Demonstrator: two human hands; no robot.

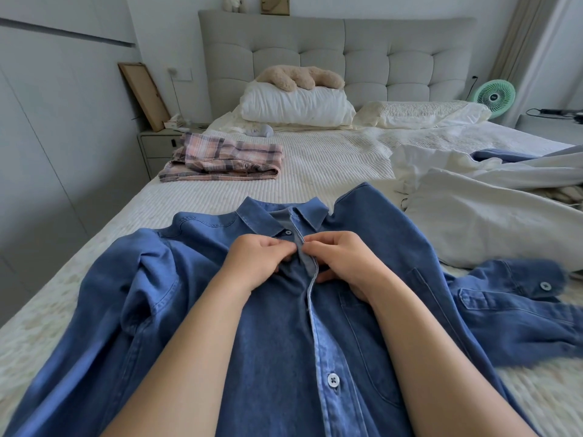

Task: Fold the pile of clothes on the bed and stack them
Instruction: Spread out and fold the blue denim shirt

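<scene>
Lying flat and face up on the near part of the bed (331, 159), the blue denim shirt (277, 326) has its collar pointing toward the headboard and both sleeves thrown out to the sides. Both hands are working the button strip just below the collar: the left hand (252, 263) has its fingers curled in, pinching the fabric edge on its side, and the right hand (340, 260) pinches the strip from the other side, fingertips of the two hands nearly touching. One dark button sits just above them near the collar, and a pale button (333, 379) shows lower down the front, so the shirt looks only partly done up. Off to the left, further up the bed, there's a folded pink plaid garment (224, 160) lying on its own. On the right is a heap of white clothes (473, 197) with a bit of blue poking out behind. Up by the padded headboard (337, 58) are two white pillows (296, 105), with a beige plush toy (299, 77) flopped on the left one, and a small green fan (496, 98) stands on the far right.
</scene>
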